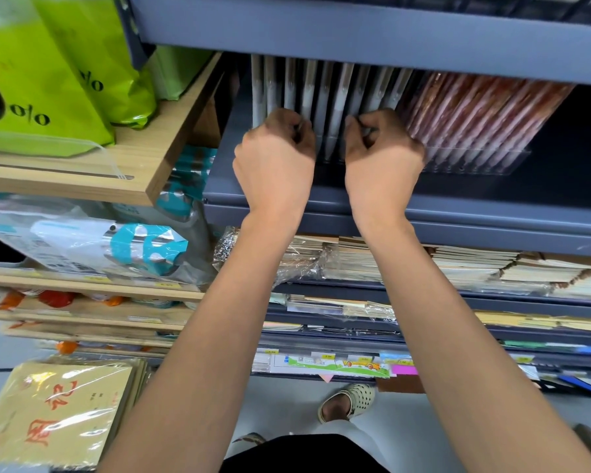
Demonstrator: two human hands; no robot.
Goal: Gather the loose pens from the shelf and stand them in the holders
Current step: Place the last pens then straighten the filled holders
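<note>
A row of grey-white pens stands upright in a clear holder on the blue-grey metal shelf. To its right a clear plastic holder carries a row of reddish-brown pens. My left hand reaches into the grey row at its left part, fingers curled round the pens there. My right hand pinches pens at the right end of the same row, next to the reddish ones. Knuckles hide the fingertips and the lower pen ends.
The upper shelf's front edge hangs low over the pens. Green bags sit on a wooden shelf at left. Stacked notebooks fill the shelves below. Wrapped yellow booklets lie bottom left. A sandalled foot stands on the floor.
</note>
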